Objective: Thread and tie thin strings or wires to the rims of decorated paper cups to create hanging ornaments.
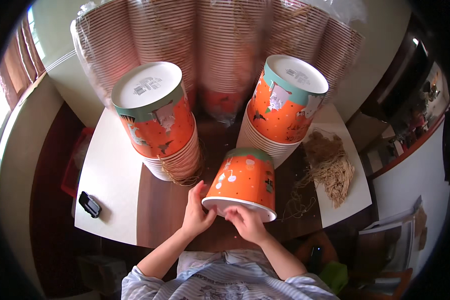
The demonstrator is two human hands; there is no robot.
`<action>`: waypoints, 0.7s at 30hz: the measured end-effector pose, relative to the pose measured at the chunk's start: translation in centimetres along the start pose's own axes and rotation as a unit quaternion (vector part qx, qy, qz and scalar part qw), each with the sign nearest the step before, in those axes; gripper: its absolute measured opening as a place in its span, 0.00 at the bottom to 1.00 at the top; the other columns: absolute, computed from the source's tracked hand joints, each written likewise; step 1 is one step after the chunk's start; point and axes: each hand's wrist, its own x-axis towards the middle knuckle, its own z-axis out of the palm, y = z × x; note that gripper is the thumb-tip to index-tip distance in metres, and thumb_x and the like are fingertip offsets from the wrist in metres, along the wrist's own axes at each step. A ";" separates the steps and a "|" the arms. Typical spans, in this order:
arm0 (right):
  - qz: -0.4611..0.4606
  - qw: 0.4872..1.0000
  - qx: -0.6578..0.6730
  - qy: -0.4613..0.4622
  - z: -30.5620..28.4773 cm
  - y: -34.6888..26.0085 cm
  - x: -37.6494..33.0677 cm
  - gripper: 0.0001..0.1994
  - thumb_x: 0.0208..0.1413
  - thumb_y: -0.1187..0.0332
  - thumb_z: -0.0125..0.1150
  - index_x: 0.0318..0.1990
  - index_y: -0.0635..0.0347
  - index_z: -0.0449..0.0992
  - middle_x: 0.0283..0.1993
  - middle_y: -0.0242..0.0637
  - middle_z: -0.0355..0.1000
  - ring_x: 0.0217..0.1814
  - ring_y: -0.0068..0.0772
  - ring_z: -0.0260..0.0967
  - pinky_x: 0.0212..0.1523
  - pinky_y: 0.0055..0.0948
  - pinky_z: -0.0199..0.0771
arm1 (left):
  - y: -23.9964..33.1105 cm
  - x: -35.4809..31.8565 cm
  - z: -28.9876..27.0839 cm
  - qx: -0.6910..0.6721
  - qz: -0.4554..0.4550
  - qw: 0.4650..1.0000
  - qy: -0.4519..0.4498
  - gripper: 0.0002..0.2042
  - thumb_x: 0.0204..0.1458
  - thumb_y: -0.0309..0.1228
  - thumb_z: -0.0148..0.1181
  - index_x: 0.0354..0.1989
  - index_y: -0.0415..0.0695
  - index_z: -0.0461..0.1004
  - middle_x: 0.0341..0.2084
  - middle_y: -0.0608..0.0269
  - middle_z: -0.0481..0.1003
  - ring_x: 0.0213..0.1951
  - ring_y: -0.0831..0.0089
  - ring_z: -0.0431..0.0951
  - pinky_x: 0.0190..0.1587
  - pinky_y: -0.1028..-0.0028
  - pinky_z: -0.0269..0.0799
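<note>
An orange paper bucket point(245, 179) with a teal bottom band and a white rolled rim is tipped, its open mouth turned toward me. My left hand point(196, 212) grips the rim's left side. My right hand point(247, 223) pinches the rim from below, near its middle. Two upside-down stacks of the same buckets stand behind it: a left stack point(157, 122) and a right stack point(282, 107), both showing white bases. A few strands of string hang at the left stack's lower edge.
A pile of tan string handles point(330, 167) lies at the right on the white and brown table point(112, 175). Bagged rows of nested buckets point(215, 45) fill the back. A small black device point(89, 204) rests at the left.
</note>
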 end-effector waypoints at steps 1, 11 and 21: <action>0.009 1.000 -0.019 0.005 0.1 0.5 1.0 0.06 0.53 0.72 0.52 0.37 0.64 0.70 0.31 0.41 0.71 0.34 0.37 0.71 0.35 0.30 0.69 | 0.1 0.0 0.1 -0.029 0.004 0.999 0.026 0.33 0.38 0.22 0.57 0.56 0.37 0.52 0.46 0.49 0.59 0.42 0.61 0.68 0.41 0.69 0.67; -0.094 0.995 0.020 0.004 0.4 1.0 2.2 0.06 0.54 0.70 0.53 0.35 0.62 0.73 0.30 0.36 0.72 0.33 0.33 0.70 0.36 0.27 0.69 | 0.3 -2.4 -2.3 -0.039 0.013 0.993 -0.111 0.08 0.45 0.25 0.56 0.34 0.35 0.71 0.22 0.58 0.74 0.22 0.71 0.75 0.24 0.76 0.68; -0.179 0.977 -0.111 0.001 0.2 0.5 2.3 0.04 0.48 0.75 0.57 0.33 0.58 0.72 0.27 0.36 0.70 0.29 0.37 0.69 0.30 0.29 0.69 | 0.6 -2.2 -2.5 -0.292 -0.165 0.922 -0.193 0.07 0.52 0.26 0.53 0.36 0.36 0.69 0.27 0.63 0.74 0.25 0.80 0.75 0.25 0.83 0.70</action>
